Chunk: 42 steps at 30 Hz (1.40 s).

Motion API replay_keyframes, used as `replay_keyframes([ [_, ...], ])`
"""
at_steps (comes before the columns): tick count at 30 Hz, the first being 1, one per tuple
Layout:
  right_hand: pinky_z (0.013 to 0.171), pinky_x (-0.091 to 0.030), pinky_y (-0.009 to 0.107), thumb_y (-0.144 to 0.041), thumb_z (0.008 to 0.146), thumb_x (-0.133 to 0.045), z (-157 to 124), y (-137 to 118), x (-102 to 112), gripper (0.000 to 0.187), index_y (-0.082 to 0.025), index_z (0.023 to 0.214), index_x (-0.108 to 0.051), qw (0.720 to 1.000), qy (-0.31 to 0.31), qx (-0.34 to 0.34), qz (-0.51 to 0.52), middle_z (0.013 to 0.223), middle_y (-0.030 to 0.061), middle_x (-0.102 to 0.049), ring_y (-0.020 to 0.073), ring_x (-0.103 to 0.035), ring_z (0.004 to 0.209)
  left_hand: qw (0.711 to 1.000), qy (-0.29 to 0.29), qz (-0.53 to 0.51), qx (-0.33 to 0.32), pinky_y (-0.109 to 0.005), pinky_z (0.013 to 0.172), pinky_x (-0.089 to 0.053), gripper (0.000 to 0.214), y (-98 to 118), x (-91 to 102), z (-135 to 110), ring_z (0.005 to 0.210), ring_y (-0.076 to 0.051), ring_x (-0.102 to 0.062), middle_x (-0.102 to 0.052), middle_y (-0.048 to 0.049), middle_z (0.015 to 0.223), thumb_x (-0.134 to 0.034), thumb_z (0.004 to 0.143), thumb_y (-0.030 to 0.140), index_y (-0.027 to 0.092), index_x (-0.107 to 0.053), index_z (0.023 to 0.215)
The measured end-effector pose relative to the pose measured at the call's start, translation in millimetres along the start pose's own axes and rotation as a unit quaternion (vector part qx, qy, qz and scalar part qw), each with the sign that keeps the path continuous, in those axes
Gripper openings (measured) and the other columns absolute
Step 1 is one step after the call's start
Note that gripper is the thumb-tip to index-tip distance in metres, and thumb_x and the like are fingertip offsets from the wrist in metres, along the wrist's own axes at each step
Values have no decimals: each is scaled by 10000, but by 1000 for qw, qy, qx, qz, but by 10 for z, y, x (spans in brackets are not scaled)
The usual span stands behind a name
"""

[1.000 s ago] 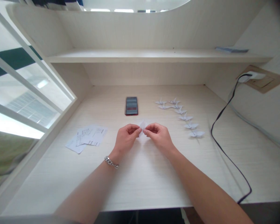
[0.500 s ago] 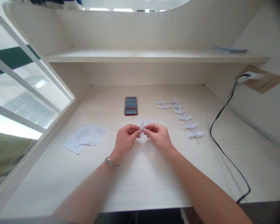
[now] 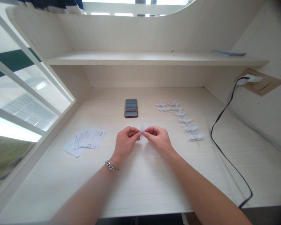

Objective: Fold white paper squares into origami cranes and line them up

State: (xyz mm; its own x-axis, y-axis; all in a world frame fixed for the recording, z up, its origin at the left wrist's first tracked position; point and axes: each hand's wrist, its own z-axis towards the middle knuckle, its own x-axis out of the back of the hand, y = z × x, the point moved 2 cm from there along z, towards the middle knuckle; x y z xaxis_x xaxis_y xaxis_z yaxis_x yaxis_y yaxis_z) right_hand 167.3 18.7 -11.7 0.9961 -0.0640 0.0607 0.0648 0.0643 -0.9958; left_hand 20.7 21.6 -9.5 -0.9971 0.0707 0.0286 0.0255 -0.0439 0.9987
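Note:
Between my two hands, above the middle of the desk, is a small white folded paper [image 3: 142, 126] with a pointed top. My left hand [image 3: 127, 139] pinches its left side between thumb and fingers, and a chain bracelet [image 3: 111, 167] circles that wrist. From the other side my right hand [image 3: 158, 136] pinches the paper, its thumb tip close against the left one. The fingertips hide the paper's middle. To the right of my hands, several white paper cranes [image 3: 184, 120] stand in a curved line on the desk.
Beyond my hands lies a dark phone [image 3: 131, 108], its screen blurred. Printed paper slips [image 3: 90, 138] overlap on the left. A black cable [image 3: 227, 159] runs from the wall outlet [image 3: 259, 82] down over the desk's right side. A shelf [image 3: 154, 57] spans the back.
My thumbs have come closer together on the folded paper, both hands still pinching it. The whole view has shifted slightly, with things sitting a little lower.

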Motion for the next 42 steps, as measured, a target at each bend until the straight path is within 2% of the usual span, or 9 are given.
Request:
replay_keyframes([
  [6,597,-457,268,-332,640,-672,0,10,-8,192,-154,702,-638,1000,-1,-7,-11,690,42,-645,159,-577,633,1000,2,-11,9,-274,618,-516,289,-6,7,10,633,-141,-612,-658,-36,698,-690,638,354,134,-614,809],
  [17,535,-452,256,-333,610,-684,10,34,-15,227,-150,742,-666,998,-14,-42,51,682,42,-649,147,-570,597,999,-3,-32,6,-284,672,-519,264,-18,-6,25,741,-169,-645,-674,-51,795,-673,657,287,148,-584,862],
  [25,545,-458,257,-302,658,-642,-3,16,-21,167,-159,744,-642,1000,-12,-17,15,665,40,-646,163,-597,619,1000,2,18,-17,-281,699,-510,222,11,-23,-11,783,-182,-645,-683,-60,837,-658,671,299,160,-627,841],
  [34,584,-472,269,-303,709,-605,-49,-36,-34,147,-160,732,-632,1000,-9,11,-13,655,39,-647,162,-606,610,988,44,141,-48,-281,681,-494,174,60,25,-24,716,-174,-636,-692,-39,785,-631,696,337,189,-673,779],
  [42,590,-473,261,-293,717,-605,-56,-52,-40,142,-154,733,-630,999,-6,21,-38,657,40,-648,162,-609,620,985,39,161,-48,-271,660,-487,197,60,34,-13,699,-171,-635,-694,-42,780,-623,699,358,185,-676,777],
])
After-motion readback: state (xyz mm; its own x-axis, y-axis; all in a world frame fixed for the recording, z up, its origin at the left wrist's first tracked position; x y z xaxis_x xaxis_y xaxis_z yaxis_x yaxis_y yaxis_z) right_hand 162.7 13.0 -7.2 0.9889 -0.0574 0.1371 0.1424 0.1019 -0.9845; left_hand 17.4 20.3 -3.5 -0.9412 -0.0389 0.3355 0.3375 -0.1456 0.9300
